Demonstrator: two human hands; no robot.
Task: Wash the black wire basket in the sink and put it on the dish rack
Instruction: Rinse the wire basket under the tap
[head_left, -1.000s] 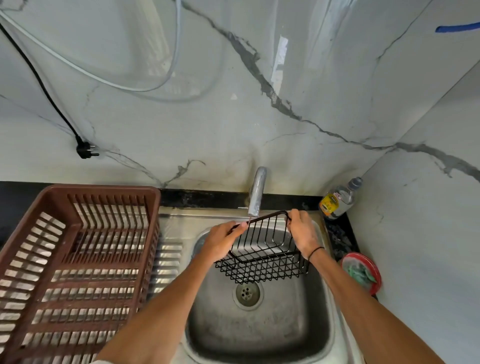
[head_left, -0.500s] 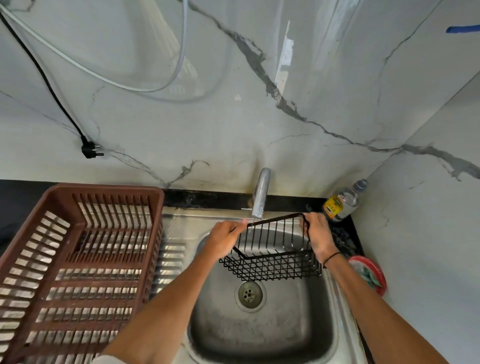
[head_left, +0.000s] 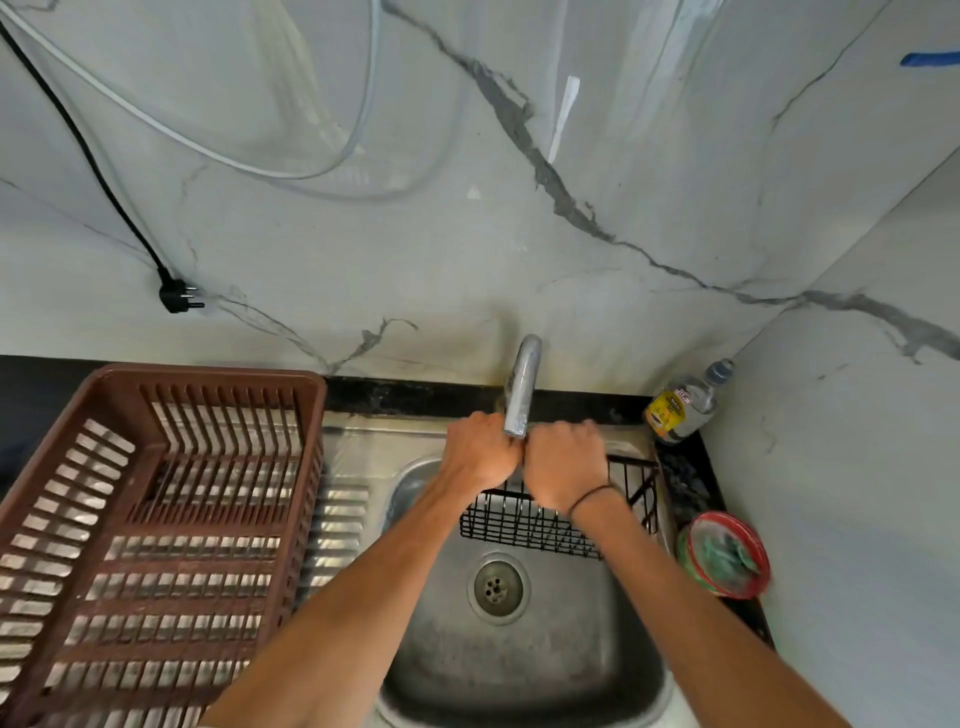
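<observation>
- Left hand (head_left: 480, 452) and right hand (head_left: 563, 465) side by side under tap (head_left: 522, 387), fingers hidden, grip unclear.
- Basket (head_left: 524, 525) below hands, over sink (head_left: 524, 670).
- Rack (head_left: 150, 525) well left.

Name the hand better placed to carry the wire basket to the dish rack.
Left, probably. The left hand sits nearer the dish rack, which stands left of the sink; the right hand would have to cross over the wire basket.

A home kitchen: a steel sink (head_left: 519, 670) with a tap (head_left: 521, 387) set in a black counter (head_left: 405, 397) against marble-patterned wall tiles (head_left: 519, 208), a brown dish rack (head_left: 156, 519) at its left edge, a bottle (head_left: 680, 402) in the back right corner.
</observation>
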